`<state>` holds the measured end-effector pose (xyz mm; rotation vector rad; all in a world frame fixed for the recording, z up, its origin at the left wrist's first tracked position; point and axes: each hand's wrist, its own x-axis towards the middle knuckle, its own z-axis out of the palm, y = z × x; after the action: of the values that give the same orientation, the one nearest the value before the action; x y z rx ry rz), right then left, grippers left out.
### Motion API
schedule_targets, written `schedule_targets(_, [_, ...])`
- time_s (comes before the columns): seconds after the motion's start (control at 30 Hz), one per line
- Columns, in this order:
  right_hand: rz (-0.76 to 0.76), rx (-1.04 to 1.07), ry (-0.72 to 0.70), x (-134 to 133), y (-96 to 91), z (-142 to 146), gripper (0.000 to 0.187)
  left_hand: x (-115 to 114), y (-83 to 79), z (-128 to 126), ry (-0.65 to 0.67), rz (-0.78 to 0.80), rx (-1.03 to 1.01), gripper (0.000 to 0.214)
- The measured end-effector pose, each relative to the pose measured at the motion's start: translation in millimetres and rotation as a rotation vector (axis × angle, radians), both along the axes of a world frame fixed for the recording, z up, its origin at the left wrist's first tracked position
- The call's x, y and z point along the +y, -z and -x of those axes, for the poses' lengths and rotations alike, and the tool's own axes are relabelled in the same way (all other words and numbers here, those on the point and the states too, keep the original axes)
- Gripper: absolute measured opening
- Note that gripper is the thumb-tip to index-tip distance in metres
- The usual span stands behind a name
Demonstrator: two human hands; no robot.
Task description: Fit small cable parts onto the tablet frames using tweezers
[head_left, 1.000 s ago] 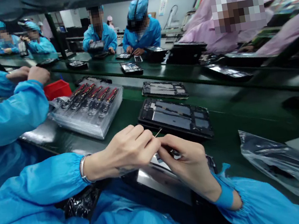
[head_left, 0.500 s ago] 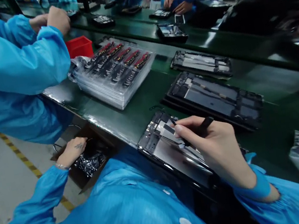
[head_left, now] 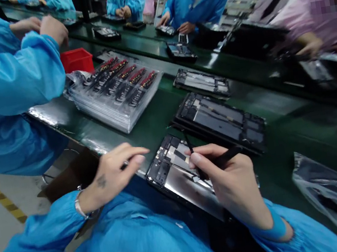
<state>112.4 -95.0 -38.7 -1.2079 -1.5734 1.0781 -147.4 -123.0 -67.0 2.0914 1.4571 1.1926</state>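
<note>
Black tweezers (head_left: 229, 155) are held pen-like in my right hand (head_left: 233, 184), over an opened tablet (head_left: 187, 182) with its inner parts bare. The tablet lies near the table's front edge, its lower right part hidden by that hand. My left hand (head_left: 114, 175) hovers just left of the tablet, apart from it. Its index finger and thumb are stretched out with a gap between them, the other fingers are curled, and a ring shows. Behind the tablet lies a thicker opened tablet (head_left: 218, 120), with another opened device (head_left: 202, 83) farther back.
A stack of clear plastic trays (head_left: 117, 104) holds several small circuit boards, beside a red bin (head_left: 78, 61). A clear plastic bag (head_left: 330, 198) lies at the right. To the left stands a co-worker's sleeve (head_left: 10, 74); a cardboard box (head_left: 64, 176) sits below the table edge.
My left hand has risen from the box below the table edge to beside the tablet. The right hand stays over the tablet with the tweezers. The view has shifted slightly.
</note>
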Motion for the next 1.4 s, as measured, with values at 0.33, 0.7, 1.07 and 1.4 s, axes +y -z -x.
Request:
schedule_targets(0.33, [-0.115, 0.129, 0.066, 9, 2.3, 1, 0.027, 79, -45.1, -79, 0.575, 0.403, -0.455, 0.039])
schedule_targets(0.7, [-0.164, 0.147, 0.133, 22, -13.0, -9, 0.016, 97, -67.3, -77, 0.667, 0.244, 0.154, 0.035])
schedule_targets(1.07, [-0.311, 0.104, 0.187, 21, -16.9, -8, 0.015, 81, -66.3, -95, 0.195, -0.962, 0.481, 0.009])
schedule_targets(1.4, [-0.433, 0.01, 0.173, 16, -25.6, -8, 0.014, 76, -70.0, -96, 0.196, -0.967, 0.518, 0.011])
